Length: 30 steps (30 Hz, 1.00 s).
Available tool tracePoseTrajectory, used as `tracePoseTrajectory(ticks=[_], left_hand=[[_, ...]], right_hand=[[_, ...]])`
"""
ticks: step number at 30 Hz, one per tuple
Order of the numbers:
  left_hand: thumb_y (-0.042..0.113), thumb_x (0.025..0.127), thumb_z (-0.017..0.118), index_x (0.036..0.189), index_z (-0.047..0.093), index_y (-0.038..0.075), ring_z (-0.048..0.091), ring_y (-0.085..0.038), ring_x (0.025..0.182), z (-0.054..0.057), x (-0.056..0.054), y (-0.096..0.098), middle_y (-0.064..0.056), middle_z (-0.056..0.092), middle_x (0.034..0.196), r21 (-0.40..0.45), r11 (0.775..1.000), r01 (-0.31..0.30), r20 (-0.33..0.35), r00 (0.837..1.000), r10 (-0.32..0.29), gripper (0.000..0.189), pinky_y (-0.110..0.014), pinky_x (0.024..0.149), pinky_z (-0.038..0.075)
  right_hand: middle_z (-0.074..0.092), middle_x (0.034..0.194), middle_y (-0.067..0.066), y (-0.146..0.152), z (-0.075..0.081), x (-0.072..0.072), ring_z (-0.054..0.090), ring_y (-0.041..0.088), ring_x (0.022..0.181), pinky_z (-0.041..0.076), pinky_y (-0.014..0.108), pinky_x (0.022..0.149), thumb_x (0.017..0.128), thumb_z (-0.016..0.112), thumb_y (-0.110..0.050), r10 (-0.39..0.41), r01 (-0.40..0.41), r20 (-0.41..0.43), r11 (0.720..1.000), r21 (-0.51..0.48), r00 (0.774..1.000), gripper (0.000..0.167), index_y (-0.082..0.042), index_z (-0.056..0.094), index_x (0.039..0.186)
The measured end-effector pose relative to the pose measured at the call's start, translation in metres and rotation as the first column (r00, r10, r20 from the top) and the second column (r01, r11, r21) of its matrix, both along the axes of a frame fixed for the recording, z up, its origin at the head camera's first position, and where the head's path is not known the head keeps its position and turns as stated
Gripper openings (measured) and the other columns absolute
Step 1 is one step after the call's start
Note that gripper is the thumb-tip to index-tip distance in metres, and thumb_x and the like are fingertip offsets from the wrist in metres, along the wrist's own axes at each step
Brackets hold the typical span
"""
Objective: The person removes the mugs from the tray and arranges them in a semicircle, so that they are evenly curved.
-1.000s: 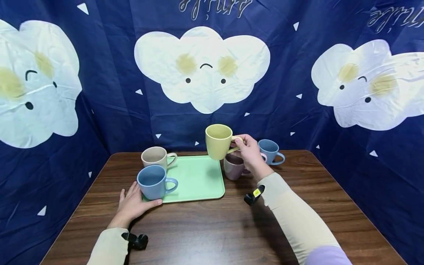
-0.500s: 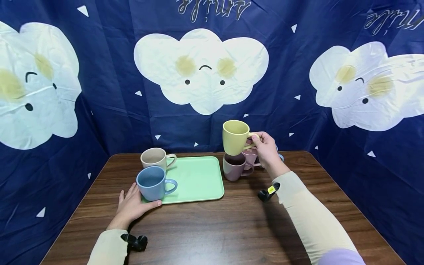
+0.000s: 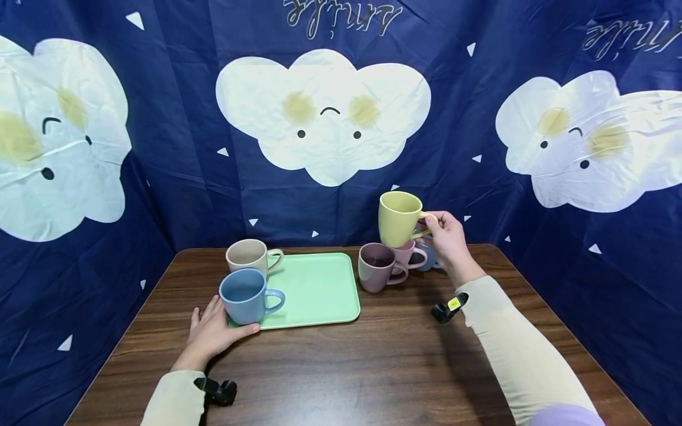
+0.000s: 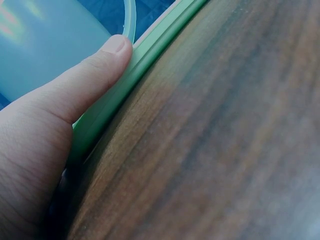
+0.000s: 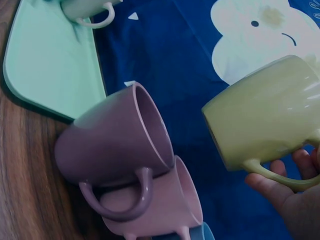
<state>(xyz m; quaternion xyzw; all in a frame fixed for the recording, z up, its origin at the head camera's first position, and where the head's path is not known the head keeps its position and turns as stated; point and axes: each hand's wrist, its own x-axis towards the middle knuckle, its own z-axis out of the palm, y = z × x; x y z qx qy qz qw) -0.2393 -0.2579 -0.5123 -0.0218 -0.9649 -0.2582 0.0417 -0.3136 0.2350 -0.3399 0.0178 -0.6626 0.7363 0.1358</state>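
My right hand [image 3: 450,238] pinches the handle of a yellow mug [image 3: 396,220], held upright in the air above the back right of the table. Below it stand a dark mauve mug [image 3: 371,271], a pink mug [image 3: 405,253] and a blue mug [image 3: 426,258], partly hidden by the hand. At the near left corner of a mint green tray [image 3: 314,290], my left hand [image 3: 213,334] lies beside another blue mug [image 3: 244,300]. Its thumb [image 4: 95,75] is stretched along the tray's rim. A beige mug [image 3: 246,257] stands behind that blue mug.
Brown wooden table [image 3: 330,373] under everything, backed by a dark blue curtain [image 3: 458,142] with white clouds. The mauve, pink and blue mugs stand close together in a slanting row just right of the tray.
My right hand has carried the yellow mug to the right, from over the tray's right edge to above the pink mug. The left hand has stayed at the tray corner.
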Motion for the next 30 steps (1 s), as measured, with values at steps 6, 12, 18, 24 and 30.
tracePoseTrajectory(ticks=[6,12,18,24,30], left_hand=[[0.077,0.071,0.073,0.158,0.018,-0.005,0.013,-0.054,0.148,-0.002,-0.001,0.0,-0.035,0.019,0.16,-0.002,1.0,-0.007,0.011,1.0,0.007,0.132,-0.078,0.11,-0.004],[0.077,0.071,0.073,0.159,0.018,-0.004,0.013,-0.055,0.147,-0.004,-0.002,-0.001,-0.035,0.02,0.16,-0.005,1.0,-0.007,0.01,1.0,0.007,0.132,-0.079,0.11,-0.003],[0.077,0.07,0.073,0.158,0.02,-0.005,0.014,-0.054,0.148,-0.004,-0.002,-0.001,-0.035,0.021,0.16,-0.001,1.0,-0.002,-0.001,1.0,0.002,0.131,-0.078,0.11,-0.003],[0.077,0.071,0.073,0.158,0.02,-0.006,0.014,-0.054,0.147,-0.002,0.0,0.0,-0.035,0.021,0.159,0.001,1.0,-0.002,0.006,1.0,0.002,0.131,-0.077,0.111,-0.003],[0.075,0.071,0.074,0.157,0.02,-0.007,0.015,-0.055,0.147,0.002,0.002,0.001,-0.036,0.021,0.159,0.002,1.0,-0.002,0.007,1.0,0.002,0.131,-0.078,0.11,-0.002]], right_hand=[[0.065,0.098,-0.001,0.011,0.004,0.0,0.068,0.013,0.091,0.061,0.03,0.073,0.107,0.048,-0.012,-0.007,0.007,0.004,1.0,-0.012,1.0,0.008,-0.008,0.054,0.106],[0.065,0.099,-0.001,0.026,0.007,0.001,0.068,0.014,0.093,0.061,0.028,0.071,0.107,0.048,-0.014,-0.027,0.027,0.004,0.999,-0.042,1.0,0.008,-0.009,0.054,0.105],[0.068,0.096,-0.005,0.041,0.008,0.002,0.068,0.012,0.09,0.061,0.027,0.07,0.107,0.047,-0.014,-0.05,0.049,-0.008,0.996,-0.077,0.999,0.008,-0.01,0.053,0.105],[0.068,0.094,-0.006,0.055,0.009,0.003,0.068,0.011,0.089,0.061,0.028,0.071,0.107,0.045,-0.011,-0.06,0.055,-0.038,0.993,-0.108,0.997,0.008,-0.009,0.052,0.104],[0.067,0.096,-0.004,0.067,0.008,0.003,0.067,0.012,0.09,0.061,0.028,0.071,0.107,0.046,-0.012,-0.085,0.08,-0.03,0.988,-0.135,0.996,0.007,-0.009,0.052,0.105]])
